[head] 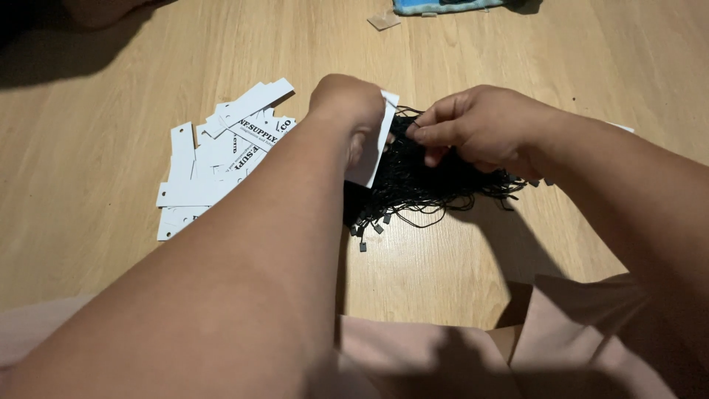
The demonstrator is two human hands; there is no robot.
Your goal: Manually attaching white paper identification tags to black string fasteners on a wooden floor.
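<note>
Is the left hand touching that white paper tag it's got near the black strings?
Touching. The head view shows the left hand gripping the white tag, whose upper part disappears behind the fingers, beside the black strings.

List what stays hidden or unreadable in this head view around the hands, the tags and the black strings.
- Left hand: its fingertips are hidden behind its own knuckles and the white tag it holds.
- Tag's front face: turned away from the camera.
- Right hand: whether it pinches one string is too fine to tell against the black string bundle.
- Pile of white tags: lower tags covered by upper ones and by the left forearm.
- Blue object: cut off by the top edge.
</note>
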